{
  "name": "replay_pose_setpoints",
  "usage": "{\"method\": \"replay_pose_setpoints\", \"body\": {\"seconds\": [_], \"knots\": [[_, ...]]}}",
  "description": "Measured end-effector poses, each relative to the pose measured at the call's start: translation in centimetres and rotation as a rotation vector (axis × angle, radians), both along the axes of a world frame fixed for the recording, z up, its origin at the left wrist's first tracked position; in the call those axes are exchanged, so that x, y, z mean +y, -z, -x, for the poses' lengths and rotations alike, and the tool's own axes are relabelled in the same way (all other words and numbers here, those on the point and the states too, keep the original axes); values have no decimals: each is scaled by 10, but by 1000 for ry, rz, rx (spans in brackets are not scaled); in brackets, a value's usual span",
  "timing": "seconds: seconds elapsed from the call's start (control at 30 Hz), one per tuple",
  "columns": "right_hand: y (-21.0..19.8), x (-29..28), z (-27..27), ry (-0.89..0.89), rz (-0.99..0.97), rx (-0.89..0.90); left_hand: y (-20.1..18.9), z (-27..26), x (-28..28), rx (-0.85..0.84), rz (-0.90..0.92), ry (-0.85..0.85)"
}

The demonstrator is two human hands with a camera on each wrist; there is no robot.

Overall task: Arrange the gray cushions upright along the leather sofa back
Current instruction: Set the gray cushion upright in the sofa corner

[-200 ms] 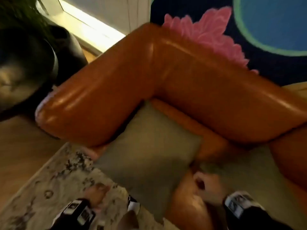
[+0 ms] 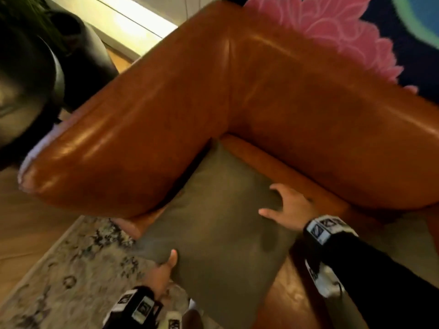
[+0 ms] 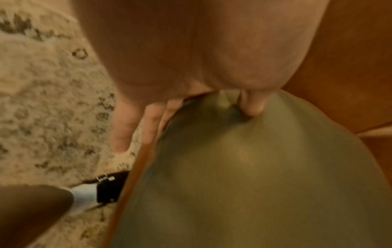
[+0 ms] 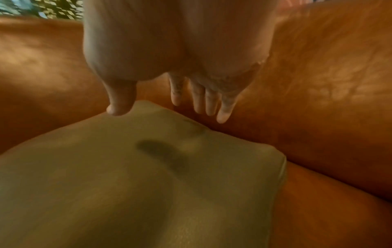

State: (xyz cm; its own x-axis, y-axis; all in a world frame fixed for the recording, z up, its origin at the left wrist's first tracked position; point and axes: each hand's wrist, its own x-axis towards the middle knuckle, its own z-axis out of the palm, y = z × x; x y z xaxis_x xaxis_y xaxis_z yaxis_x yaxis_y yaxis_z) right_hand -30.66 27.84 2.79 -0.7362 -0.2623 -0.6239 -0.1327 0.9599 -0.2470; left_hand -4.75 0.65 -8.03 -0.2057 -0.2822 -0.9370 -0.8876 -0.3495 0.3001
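A gray cushion (image 2: 221,222) lies flat on the leather sofa's seat (image 2: 292,293), pushed into the corner between the armrest (image 2: 118,150) and the sofa back (image 2: 332,129). My left hand (image 2: 166,267) grips its near left corner, which overhangs the seat front. In the left wrist view the thumb (image 3: 252,107) presses into the cushion (image 3: 254,184) from above and the fingers go underneath. My right hand (image 2: 282,205) is over the cushion's right edge with straight, spread fingers (image 4: 201,107) above the cushion (image 4: 127,184). A second gray cushion (image 2: 403,243) shows at the right, partly behind my right arm.
A patterned rug (image 2: 59,281) and wooden floor (image 2: 23,222) lie in front of the sofa. A dark rounded object (image 2: 78,67) stands beyond the armrest. Behind the sofa back is a dark surface with a pink flower (image 2: 332,32). My foot (image 2: 192,317) is by the sofa front.
My right hand has moved up along the cushion's right edge and spread its fingers. My left hand has risen from beside the rug to the cushion's near corner.
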Motion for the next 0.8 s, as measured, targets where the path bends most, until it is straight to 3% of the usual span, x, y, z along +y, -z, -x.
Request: {"method": "replay_pose_setpoints", "body": {"seconds": [0.1,0.23,0.33,0.4,0.5,0.57,0.7,0.8], "knots": [[5,-9,-2,168,-36,-112,2,34,-5,116,102,-122],[6,16,-75,509,3,-208,-17,94,-26,329,318,43],[-2,32,-88,671,85,-255,-26,97,-31,369,321,117],[5,42,-67,720,83,-265,-28,86,-34,347,268,63],[27,39,-29,675,141,-203,-31,100,-28,247,165,-14],[43,33,-14,763,284,-185,-36,129,-18,295,129,19],[9,39,-22,1035,398,-142,-67,204,-1,537,168,181],[-18,58,-30,1211,469,124,-94,263,5,793,208,366]]}}
